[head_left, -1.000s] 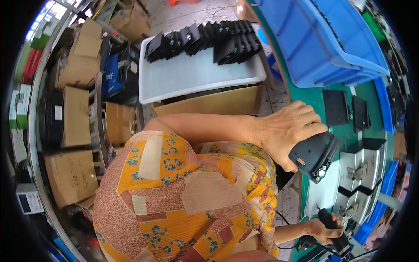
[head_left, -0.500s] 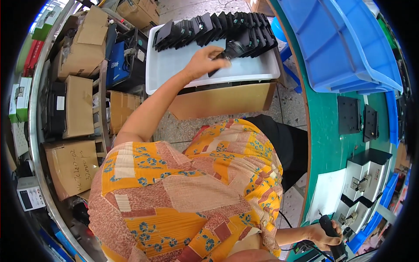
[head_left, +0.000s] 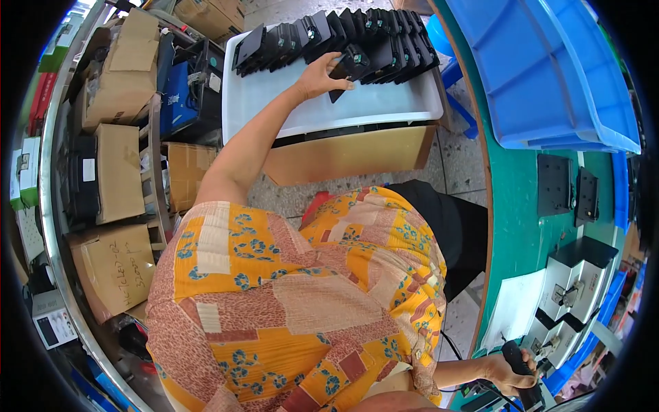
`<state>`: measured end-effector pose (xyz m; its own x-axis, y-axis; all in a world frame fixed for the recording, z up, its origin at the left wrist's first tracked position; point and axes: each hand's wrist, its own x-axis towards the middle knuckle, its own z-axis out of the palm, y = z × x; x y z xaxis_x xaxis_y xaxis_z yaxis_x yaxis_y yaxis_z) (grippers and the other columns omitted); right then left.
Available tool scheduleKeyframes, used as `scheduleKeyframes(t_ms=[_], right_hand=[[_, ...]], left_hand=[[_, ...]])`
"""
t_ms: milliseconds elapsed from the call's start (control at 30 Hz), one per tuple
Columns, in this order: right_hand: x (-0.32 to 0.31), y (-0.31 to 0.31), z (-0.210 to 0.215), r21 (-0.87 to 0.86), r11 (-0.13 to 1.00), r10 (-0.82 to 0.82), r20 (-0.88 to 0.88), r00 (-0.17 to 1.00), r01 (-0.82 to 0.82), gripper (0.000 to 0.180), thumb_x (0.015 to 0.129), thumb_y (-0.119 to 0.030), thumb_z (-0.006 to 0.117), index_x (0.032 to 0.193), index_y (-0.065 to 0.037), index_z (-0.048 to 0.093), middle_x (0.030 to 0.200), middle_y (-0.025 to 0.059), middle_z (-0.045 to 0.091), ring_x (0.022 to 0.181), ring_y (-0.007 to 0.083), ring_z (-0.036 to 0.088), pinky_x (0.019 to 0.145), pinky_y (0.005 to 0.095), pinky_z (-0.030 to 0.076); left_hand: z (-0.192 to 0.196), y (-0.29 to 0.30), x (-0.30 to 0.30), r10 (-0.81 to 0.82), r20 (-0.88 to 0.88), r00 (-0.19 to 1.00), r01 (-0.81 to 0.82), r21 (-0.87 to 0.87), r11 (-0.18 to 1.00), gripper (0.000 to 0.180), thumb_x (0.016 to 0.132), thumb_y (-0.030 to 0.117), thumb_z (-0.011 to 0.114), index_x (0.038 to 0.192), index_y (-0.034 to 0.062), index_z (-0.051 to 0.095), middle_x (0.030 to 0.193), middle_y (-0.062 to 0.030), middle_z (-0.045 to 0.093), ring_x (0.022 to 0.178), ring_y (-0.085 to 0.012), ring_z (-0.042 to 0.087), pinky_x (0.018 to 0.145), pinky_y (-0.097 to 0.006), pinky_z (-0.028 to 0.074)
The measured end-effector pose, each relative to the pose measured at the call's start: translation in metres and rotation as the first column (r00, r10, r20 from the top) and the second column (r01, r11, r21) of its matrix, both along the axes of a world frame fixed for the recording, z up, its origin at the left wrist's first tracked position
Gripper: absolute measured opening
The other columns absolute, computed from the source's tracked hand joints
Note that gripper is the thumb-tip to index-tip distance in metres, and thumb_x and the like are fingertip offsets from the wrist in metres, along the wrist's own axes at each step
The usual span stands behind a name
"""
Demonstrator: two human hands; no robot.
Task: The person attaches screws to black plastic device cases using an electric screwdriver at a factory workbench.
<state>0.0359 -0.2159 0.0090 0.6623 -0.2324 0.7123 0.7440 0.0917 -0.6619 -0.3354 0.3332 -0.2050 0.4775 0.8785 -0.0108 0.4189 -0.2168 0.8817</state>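
Left hand [head_left: 319,74] is stretched out to twelve o'clock, over the white tray [head_left: 384,110], fingers closed around a black plastic part [head_left: 347,69] at the front of the row of black parts [head_left: 329,34] standing on edge along the tray's far side. The tray rests on a cardboard box [head_left: 343,154]. Down at five o'clock, the right hand [head_left: 508,371] is wrapped around a black handheld tool [head_left: 522,374] at the edge of the green workbench [head_left: 522,226]. At two o'clock, a blue bin [head_left: 549,69] sits on that bench.
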Motion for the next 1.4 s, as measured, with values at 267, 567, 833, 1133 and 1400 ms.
scheduleKeyframes(t_ms=[267, 567, 833, 1133, 1400], right_hand=[[-0.004, 0.005, 0.004, -0.033, 0.998, -0.048, 0.016, 0.999, 0.049, 0.036, 0.099, -0.028, 0.065, 0.098, 0.006, 0.055, 0.077, 0.0109, 0.055, 0.065, 0.0227, 0.054, 0.06, 0.0356, 0.048], [-0.001, 0.002, 0.004, -0.083, 0.993, -0.085, -0.005, 0.996, 0.085, 0.032, 0.099, -0.027, 0.065, 0.094, 0.002, 0.053, 0.077, 0.0092, 0.056, 0.066, 0.02, 0.055, 0.061, 0.0327, 0.049], [-0.004, -0.002, 0.001, -0.093, 0.992, -0.086, -0.027, 0.996, 0.083, 0.04, 0.099, -0.034, 0.065, 0.097, 0.004, 0.05, 0.082, 0.01, 0.053, 0.069, 0.0189, 0.052, 0.063, 0.0309, 0.047], [0.0, -0.004, 0.0, -0.065, 0.997, -0.054, -0.069, 0.996, 0.049, 0.041, 0.099, -0.033, 0.064, 0.104, 0.004, 0.049, 0.082, 0.0087, 0.053, 0.07, 0.0178, 0.052, 0.064, 0.029, 0.046], [-0.004, 0.0, -0.006, 0.111, 0.994, 0.003, -0.173, 0.985, 0.016, 0.041, 0.096, -0.032, 0.069, 0.114, 0.001, 0.05, 0.089, 0.0087, 0.049, 0.075, 0.0192, 0.048, 0.066, 0.0302, 0.043]], left_hand=[[-0.02, 0.002, -0.026, 0.066, -0.108, 0.992, -0.06, 0.052, 0.997, 0.103, 0.063, 0.034, 0.089, 0.147, -0.0014, 0.04, 0.131, -0.0184, 0.059, 0.121, -0.0271, 0.058, 0.108, -0.038, 0.042], [-0.015, 0.032, 0.034, -0.038, -0.212, 0.977, 0.088, 0.235, 0.968, 0.103, 0.062, 0.038, 0.085, 0.147, 0.0, 0.041, 0.143, -0.0205, 0.053, 0.132, -0.0314, 0.052, 0.113, -0.038, 0.038], [-0.028, 0.051, 0.053, -0.115, -0.18, 0.977, 0.157, 0.245, 0.957, 0.09, 0.064, 0.04, 0.084, 0.139, 0.0015, 0.054, 0.14, -0.0174, 0.055, 0.128, -0.0334, 0.054, 0.111, -0.041, 0.042], [-0.034, 0.029, 0.05, 0.009, -0.17, 0.985, 0.026, 0.203, 0.979, 0.085, 0.068, 0.036, 0.086, 0.138, 0.0001, 0.055, 0.14, -0.0193, 0.056, 0.125, -0.0323, 0.058, 0.105, -0.041, 0.047], [-0.064, 0.04, 0.042, 0.062, -0.183, 0.981, -0.031, 0.17, 0.985, 0.091, 0.06, 0.024, 0.091, 0.139, -0.0019, 0.053, 0.138, -0.0215, 0.057, 0.126, -0.0312, 0.058, 0.103, -0.041, 0.048]])
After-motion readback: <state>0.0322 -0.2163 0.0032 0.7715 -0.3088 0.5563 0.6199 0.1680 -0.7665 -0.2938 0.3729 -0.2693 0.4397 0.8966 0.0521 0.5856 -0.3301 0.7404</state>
